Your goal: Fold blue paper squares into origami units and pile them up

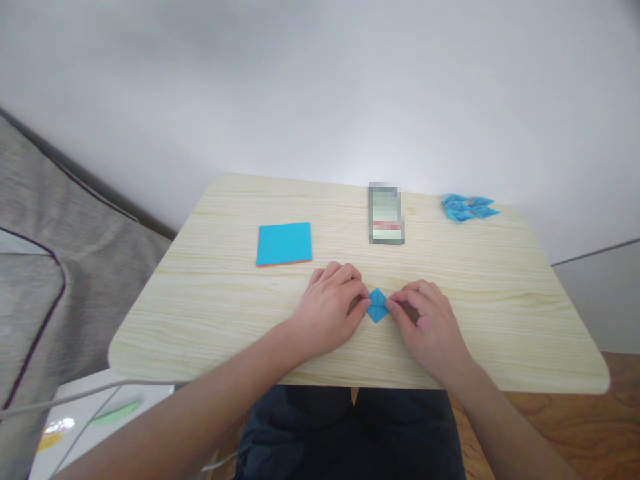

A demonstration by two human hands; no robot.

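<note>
A small piece of folded blue paper (pixel 377 306), diamond-shaped with creases across it, lies near the front of the table between my hands. My left hand (pixel 334 303) pinches its left corner between thumb and finger. From the other side, my right hand (pixel 425 319) pinches the right corner the same way. The fingertips cover both side corners, while the top and bottom points show. Farther back on the left rests a stack of blue paper (pixel 285 244) with an orange edge beneath. Several folded blue paper pieces (pixel 469 207) sit together at the back right.
A phone-like device with a blurred screen (pixel 386 215) lies at the back middle of the light wooden table (pixel 210 300). A white wall (pixel 320 100) rises behind the table. Grey fabric (pixel 60 267) and a pale cable (pixel 90 392) are on the left.
</note>
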